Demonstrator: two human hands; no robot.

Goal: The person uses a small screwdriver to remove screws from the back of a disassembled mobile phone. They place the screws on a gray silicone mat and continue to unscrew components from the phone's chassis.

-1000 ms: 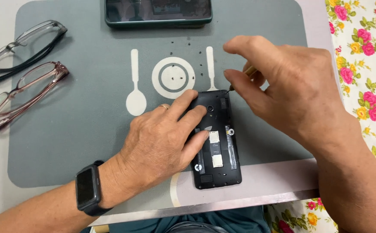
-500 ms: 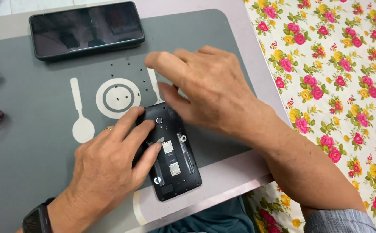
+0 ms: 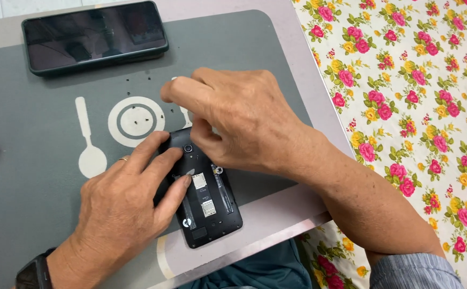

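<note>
Left hand (image 3: 121, 208) pins an opened black phone (image 3: 206, 198) flat near the bench (image 3: 297, 208) front edge, fingers spread, not closed round it. Right hand (image 3: 238, 123) pinches at phone's top end; grip contents can't be told. Grey mat (image 3: 40, 160) lies open to the left; second phone (image 3: 94, 36) sits at far edge.

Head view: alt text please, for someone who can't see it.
Two bare hands work on an opened black phone lying back-up on a grey mat: the left hand presses it down, the right hand pinches at its top edge. A second phone lies screen-up beyond.
</note>
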